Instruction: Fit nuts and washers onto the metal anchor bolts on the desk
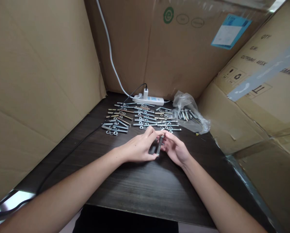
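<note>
An expansion bolt (159, 147) is held above the desk (135, 184), centrally between its near edge and the laid-out bolts (120, 130), nuts (115, 133) and washers (107, 132). It is spanned by the left hand (145, 145), thumb at the lower end; its upper end is met by the curled right hand (175, 147), whose closure cannot be told. Handling of the upper end is judged in hand; steady support and fine fingertip control would be called for next. "QTY", "G.W." and "455X" are read on the right carton (232, 126), a green "e" mark on the rear carton (127, 48).
</note>
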Motion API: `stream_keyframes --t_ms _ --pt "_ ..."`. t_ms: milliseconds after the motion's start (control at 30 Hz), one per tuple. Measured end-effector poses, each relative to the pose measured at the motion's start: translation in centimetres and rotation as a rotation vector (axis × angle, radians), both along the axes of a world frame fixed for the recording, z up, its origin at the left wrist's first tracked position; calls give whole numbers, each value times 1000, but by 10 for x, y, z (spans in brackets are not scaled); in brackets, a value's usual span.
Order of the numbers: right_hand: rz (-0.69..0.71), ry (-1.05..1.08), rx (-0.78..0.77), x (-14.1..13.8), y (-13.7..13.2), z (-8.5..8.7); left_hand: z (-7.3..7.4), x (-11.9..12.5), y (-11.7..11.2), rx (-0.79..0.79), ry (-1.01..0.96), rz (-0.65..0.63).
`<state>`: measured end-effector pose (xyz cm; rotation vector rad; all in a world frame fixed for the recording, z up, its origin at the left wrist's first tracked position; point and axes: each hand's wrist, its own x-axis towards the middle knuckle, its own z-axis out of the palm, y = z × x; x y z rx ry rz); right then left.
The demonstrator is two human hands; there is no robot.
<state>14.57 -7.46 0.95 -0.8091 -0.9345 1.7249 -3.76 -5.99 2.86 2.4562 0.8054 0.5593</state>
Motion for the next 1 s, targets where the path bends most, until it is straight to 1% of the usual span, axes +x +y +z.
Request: stream_keyframes --t_ms 133,367,600,833,1000 --pt "-12 17 -9 1 2 -1 -2 0 1 -4 -19 5" --pt "-9 -45 17 0 0 0 -3 0 1 0 -17 -1" --pt "-8 14 -4 1 2 -2 -2 0 1 -15 -14 2" --pt "-18 -61 1 -1 0 0 -4 0 2 -4 -3 9" --pt "-1 0 -23 1 1 -1 -4 0 2 -7 -14 6"
